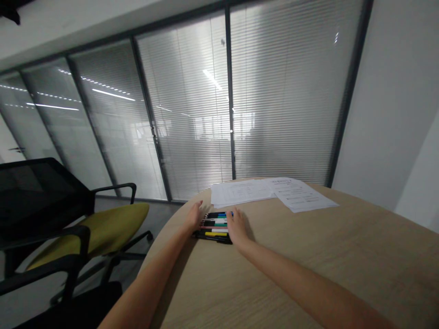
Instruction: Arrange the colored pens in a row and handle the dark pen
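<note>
A row of several marker pens (215, 225) with black bodies and coloured bands lies side by side on the round wooden table (308, 256). My left hand (194, 216) rests flat against the left ends of the pens, fingers together. My right hand (236, 227) presses flat against their right ends. The pens sit squeezed between both palms. Neither hand grips a single pen.
White printed sheets (270, 191) lie on the table beyond the pens. A chair with a yellow-green seat (99, 228) and black armrests stands at the left, off the table's edge. Glass walls with blinds (212, 105) rise behind.
</note>
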Motion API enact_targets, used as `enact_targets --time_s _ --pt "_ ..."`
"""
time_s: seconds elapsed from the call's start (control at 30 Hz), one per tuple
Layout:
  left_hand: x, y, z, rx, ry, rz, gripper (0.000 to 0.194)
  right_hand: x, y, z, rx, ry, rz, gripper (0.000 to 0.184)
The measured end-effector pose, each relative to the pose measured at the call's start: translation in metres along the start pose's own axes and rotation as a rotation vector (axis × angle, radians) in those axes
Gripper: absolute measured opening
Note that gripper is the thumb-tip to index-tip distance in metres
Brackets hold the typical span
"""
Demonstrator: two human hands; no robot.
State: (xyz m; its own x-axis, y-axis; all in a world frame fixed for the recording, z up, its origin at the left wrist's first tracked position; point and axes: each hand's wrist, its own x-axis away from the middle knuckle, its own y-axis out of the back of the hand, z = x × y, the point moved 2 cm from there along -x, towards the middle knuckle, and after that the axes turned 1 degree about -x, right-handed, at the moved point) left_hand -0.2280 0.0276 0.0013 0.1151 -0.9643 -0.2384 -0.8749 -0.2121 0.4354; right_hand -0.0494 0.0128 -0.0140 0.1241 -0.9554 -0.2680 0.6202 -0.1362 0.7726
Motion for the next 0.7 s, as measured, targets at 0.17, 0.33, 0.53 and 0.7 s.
enact_targets --time_s 0.17,0.33,0.53,0.7 --pt "0.0 -0.01 -0.002 0.083 0.038 -0.12 0.028 0.002 -0.01 0.01 -0.017 -0.042 -0.024 0.055" --pt "-0.007 -0.01 -0.005 0.107 0.049 -0.14 0.027 0.0 0.003 0.002 -0.031 -0.035 -0.034 0.052" --pt "-0.001 -0.013 -0.01 0.014 0.025 -0.092 0.029 -0.007 0.02 -0.011 -0.026 -0.028 -0.049 0.05" --pt "0.007 -0.017 -0.02 -0.202 -0.034 0.017 0.041 0.0 0.009 0.006 -0.043 0.003 0.011 0.052"
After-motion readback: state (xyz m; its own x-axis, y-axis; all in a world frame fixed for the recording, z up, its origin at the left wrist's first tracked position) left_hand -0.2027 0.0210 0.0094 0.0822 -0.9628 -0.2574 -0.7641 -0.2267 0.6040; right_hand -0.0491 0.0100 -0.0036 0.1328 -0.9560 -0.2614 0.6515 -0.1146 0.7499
